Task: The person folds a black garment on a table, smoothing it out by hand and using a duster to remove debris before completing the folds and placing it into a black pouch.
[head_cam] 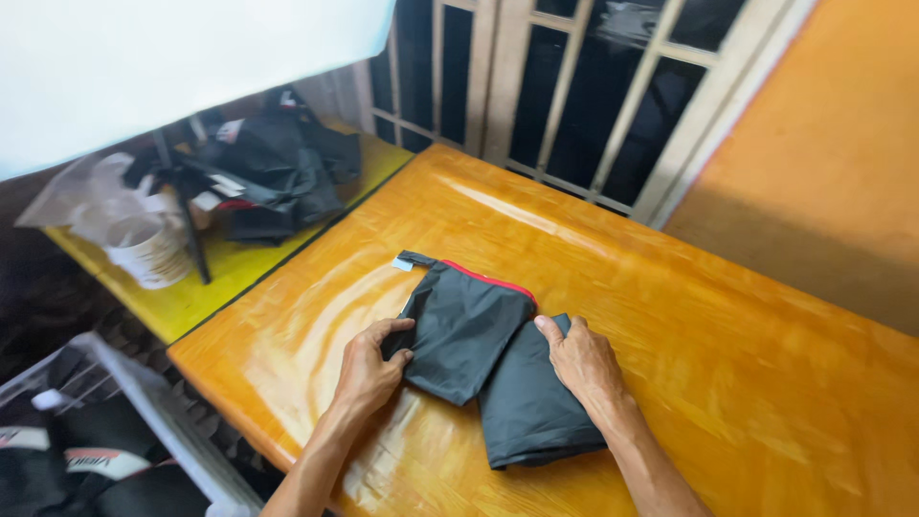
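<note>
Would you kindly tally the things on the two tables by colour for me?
Black: 3, the folded garment under the left hand and right hand, the heaped clothing, the thin stand
White: 1, the bucket
Clear: 1, the plastic bag
Total: 5

Daylight is glaring off a glossy orange wooden table (670, 316); a cream-barred window grille (565, 86) is standing behind, an orange wall (823, 144) flanking it.
</note>
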